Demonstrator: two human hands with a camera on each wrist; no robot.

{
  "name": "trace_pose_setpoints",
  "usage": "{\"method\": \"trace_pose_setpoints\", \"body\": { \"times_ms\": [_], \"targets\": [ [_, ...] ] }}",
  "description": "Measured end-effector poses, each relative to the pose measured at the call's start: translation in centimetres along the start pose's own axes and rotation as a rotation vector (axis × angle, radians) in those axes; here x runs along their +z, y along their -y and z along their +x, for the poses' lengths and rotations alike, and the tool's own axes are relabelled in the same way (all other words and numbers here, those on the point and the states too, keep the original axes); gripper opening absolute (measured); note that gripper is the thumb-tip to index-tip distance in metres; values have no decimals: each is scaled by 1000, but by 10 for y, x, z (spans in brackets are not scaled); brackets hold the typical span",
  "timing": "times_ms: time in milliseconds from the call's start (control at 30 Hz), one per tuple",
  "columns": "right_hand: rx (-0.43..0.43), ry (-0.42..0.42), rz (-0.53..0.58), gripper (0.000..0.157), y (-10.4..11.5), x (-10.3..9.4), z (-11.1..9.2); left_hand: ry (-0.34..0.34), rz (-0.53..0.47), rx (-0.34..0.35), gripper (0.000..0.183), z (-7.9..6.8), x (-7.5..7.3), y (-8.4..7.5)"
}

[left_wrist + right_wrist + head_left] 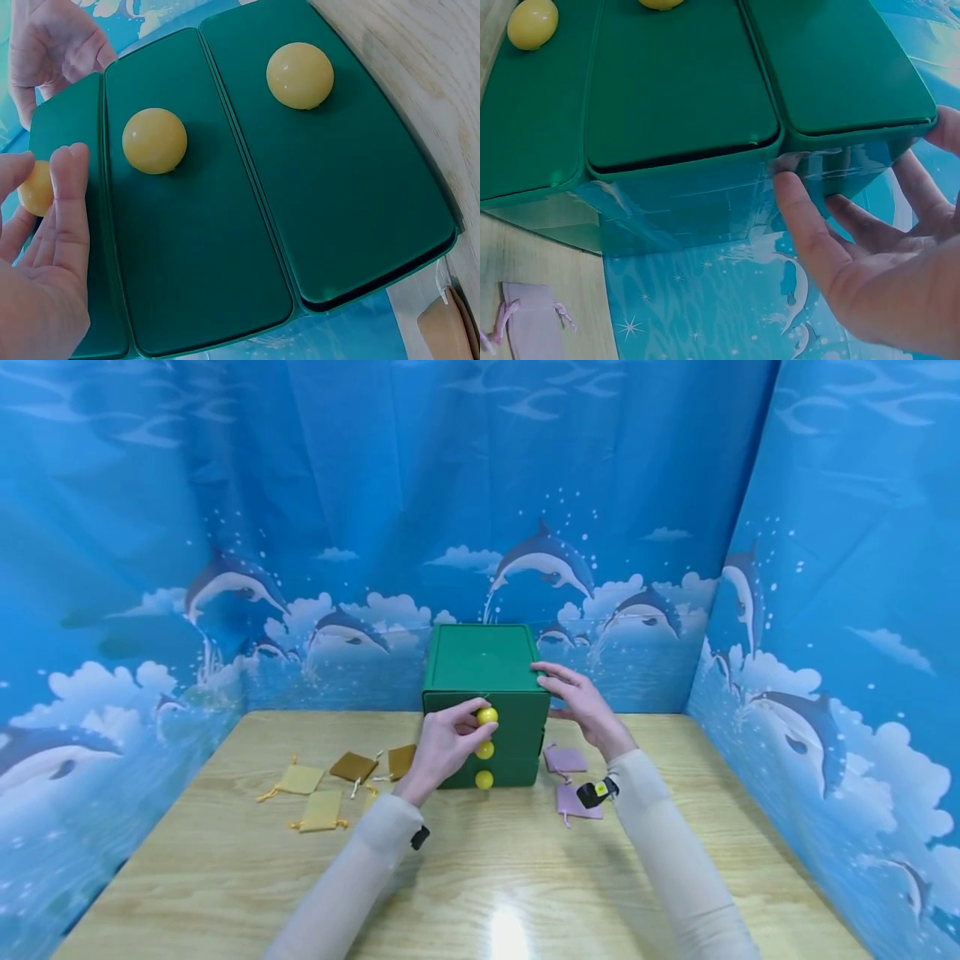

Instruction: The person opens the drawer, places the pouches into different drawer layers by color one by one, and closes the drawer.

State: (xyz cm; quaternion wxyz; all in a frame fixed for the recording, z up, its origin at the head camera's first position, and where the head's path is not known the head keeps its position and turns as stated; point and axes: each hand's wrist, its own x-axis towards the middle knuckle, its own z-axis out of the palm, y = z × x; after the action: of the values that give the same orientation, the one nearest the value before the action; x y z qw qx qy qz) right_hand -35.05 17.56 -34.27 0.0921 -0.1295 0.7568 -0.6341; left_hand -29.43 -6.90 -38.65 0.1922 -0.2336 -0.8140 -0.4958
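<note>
A green three-drawer box (483, 656) stands at the back of the table, with one round yellow knob on each drawer front. My left hand (444, 745) pinches the top knob (487, 716) between thumb and fingers; in the left wrist view this knob (37, 189) is partly covered by them. Below it are the middle knob (485, 750) and the bottom knob (484, 780). Against the box's right side rests my right hand (583, 703), its fingers spread near the top corner. The right wrist view shows the right hand's fingertips (786, 184) touching the taped side wall.
Left of the box lie pale yellow drawstring pouches (321, 811) and brown pouches (354, 767), one partly behind my left hand. Two lilac pouches (566, 760) lie to the right, near my right wrist. A blue dolphin-print curtain (360, 527) surrounds the wooden table (465, 877).
</note>
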Motion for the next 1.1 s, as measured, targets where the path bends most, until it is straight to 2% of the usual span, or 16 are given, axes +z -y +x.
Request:
{"method": "trace_pose_setpoints", "body": {
  "times_ms": [367, 700, 1100],
  "targets": [
    [19, 2, -8, 49, 3, -5, -3, 13, -79, 1, 28, -5, 4, -3],
    [23, 10, -14, 48, 5, 2, 0, -15, -80, 35, 29, -14, 2, -3],
    [21, 5, -35, 47, 2, 0, -3, -4, -83, 67, 28, -25, 3, -8]
  ]
}}
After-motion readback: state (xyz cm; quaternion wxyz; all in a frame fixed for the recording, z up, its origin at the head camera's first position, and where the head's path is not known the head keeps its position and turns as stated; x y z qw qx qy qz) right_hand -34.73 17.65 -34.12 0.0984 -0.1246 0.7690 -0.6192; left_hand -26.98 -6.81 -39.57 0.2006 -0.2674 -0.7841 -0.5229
